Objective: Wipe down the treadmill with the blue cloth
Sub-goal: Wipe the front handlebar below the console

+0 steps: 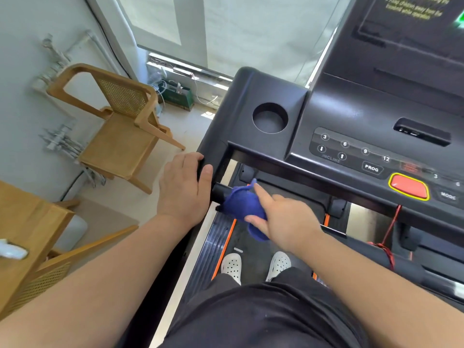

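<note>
A person in white holey shoes is standing on the black treadmill, and the right hand is squeezing the soft, crumpled blue cloth round the short black handle bar, thumb underneath and pointing finger sticking out. The cloth is looking light and floppy (it may bunch and slip, so grabbing a thick middle handful seems best), while the left hand is gripping the treadmill's side edge with curled fingers. Farther off, the buttons are showing 3, 6, 9, 12, INCLINE, PROG and MODE; the yellow screen words are looking too blurry to read.

Head cam, down-fwd, near treadmill
</note>
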